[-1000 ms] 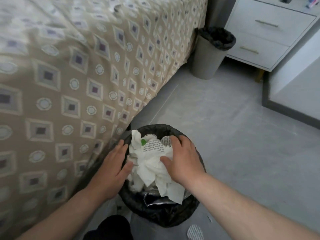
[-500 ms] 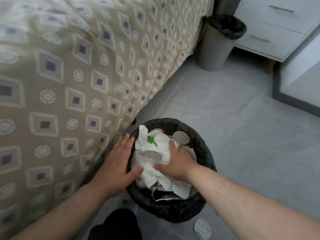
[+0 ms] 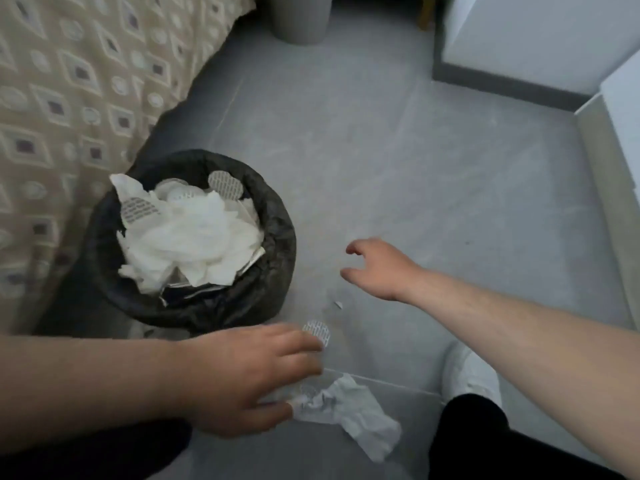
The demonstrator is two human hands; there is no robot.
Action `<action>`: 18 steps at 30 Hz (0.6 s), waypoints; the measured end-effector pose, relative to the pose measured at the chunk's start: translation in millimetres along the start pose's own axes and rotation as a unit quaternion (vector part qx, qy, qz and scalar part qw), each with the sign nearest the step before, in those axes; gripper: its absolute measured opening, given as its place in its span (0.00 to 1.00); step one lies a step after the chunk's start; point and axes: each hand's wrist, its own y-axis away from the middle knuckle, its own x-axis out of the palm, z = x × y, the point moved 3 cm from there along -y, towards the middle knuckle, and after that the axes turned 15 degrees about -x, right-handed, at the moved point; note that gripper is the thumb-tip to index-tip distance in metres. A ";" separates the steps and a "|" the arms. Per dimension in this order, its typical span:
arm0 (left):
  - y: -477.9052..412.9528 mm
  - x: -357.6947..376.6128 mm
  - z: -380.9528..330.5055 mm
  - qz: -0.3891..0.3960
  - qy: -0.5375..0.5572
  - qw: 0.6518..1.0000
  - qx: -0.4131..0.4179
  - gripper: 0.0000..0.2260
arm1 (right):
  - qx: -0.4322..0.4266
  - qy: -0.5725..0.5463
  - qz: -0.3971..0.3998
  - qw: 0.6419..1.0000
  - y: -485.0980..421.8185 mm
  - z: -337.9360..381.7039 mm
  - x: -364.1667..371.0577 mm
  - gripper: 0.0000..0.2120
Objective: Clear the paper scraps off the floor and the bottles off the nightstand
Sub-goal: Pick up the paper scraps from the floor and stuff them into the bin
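left hand [image 3: 242,379] grip apart over crumpled paper [image 3: 349,414] | right hand [image 3: 377,268] grip apart, empty | print illegible

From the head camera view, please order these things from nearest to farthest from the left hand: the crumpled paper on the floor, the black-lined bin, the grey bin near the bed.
1. The crumpled paper, on the floor right at the fingertips of the left hand.
2. The black-lined bin, just beyond the hand, beside the bed.
3. The grey bin, far off at the top edge.
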 end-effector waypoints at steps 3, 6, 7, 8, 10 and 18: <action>-13.1 59.6 5.5 0.076 -0.105 0.988 0.080 0.20 | 0.019 0.022 0.085 0.996 19.6 -43.4 44.9 0.26; -32.2 119.1 18.7 0.111 -0.181 0.969 0.124 0.22 | -0.015 0.073 0.172 0.982 35.9 -63.0 81.0 0.26; -38.6 134.9 21.1 0.117 -0.189 0.967 0.125 0.24 | -0.024 0.083 0.190 0.978 38.7 -65.9 89.9 0.25; -44.6 150.9 25.0 0.131 -0.200 0.964 0.115 0.25 | -0.031 0.089 0.200 0.975 40.2 -67.8 97.3 0.24; -57.0 173.2 26.8 0.170 -0.218 0.955 0.107 0.30 | -0.045 0.100 0.196 0.975 38.2 -68.9 107.4 0.23; -71.7 232.1 6.5 0.222 -0.257 0.927 0.159 0.17 | -0.172 0.192 0.168 0.952 2.4 -40.6 137.2 0.34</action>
